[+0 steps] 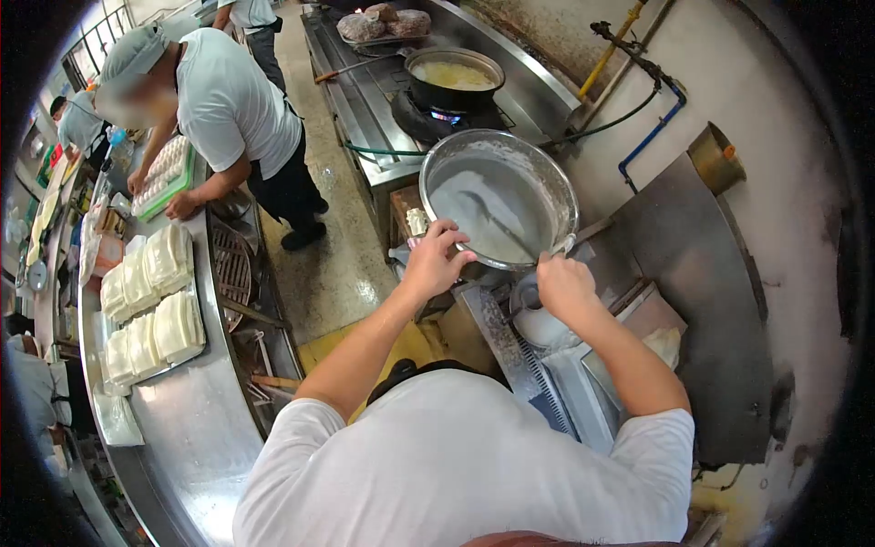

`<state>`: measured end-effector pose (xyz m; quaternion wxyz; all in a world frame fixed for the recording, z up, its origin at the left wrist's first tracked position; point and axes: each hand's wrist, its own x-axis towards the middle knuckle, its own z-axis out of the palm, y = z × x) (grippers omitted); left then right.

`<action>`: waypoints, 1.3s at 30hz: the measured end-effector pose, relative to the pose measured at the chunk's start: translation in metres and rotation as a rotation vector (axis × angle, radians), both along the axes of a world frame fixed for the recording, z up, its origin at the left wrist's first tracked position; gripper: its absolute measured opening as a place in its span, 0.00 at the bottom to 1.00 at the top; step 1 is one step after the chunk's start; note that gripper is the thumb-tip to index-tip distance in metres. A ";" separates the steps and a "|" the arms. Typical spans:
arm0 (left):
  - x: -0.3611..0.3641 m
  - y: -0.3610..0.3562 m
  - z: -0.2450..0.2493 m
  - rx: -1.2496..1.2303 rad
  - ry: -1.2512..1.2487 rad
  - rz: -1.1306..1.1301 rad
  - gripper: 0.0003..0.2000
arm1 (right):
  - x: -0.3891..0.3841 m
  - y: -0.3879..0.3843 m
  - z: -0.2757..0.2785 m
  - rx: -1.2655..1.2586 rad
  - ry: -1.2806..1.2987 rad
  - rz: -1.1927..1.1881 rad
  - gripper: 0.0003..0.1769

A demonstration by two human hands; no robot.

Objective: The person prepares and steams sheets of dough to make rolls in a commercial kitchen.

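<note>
A large round metal bowl with whitish liquid in it stands in front of me, beside the stove. My left hand is closed on the bowl's near left rim. A long-handled metal utensil, perhaps a ladle, slants through the liquid toward the near right rim. There my right hand is closed around the end of its handle, close to the rim. The utensil's far end is sunk in the liquid.
On the stove behind the bowl, a black wok of yellowish liquid sits near a lit blue flame. To the left, a co-worker handles a green tray. Wrapped pale packs lie on the steel counter.
</note>
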<state>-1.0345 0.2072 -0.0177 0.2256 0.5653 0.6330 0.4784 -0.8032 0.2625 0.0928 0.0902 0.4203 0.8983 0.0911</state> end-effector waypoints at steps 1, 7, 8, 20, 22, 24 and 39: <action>-0.001 0.000 0.001 -0.007 0.000 -0.003 0.16 | 0.003 0.004 -0.003 0.023 -0.019 -0.008 0.06; 0.000 0.000 0.004 -0.029 0.011 -0.007 0.17 | 0.011 0.022 0.064 -0.099 -0.218 0.001 0.08; 0.001 0.001 0.002 -0.025 0.011 0.000 0.17 | 0.009 0.023 0.079 -0.133 -0.248 -0.017 0.08; 0.001 -0.002 0.001 -0.018 0.026 0.001 0.17 | 0.004 0.004 -0.006 -0.005 -0.020 -0.022 0.08; 0.000 -0.003 0.003 0.031 0.083 -0.008 0.17 | 0.011 0.008 -0.008 0.068 -0.016 -0.041 0.08; 0.002 -0.002 0.003 0.013 0.101 0.001 0.17 | 0.021 0.018 0.002 0.083 -0.138 0.006 0.08; 0.003 -0.001 -0.002 -0.005 0.060 0.023 0.17 | -0.008 0.000 0.012 -0.130 -0.158 0.003 0.09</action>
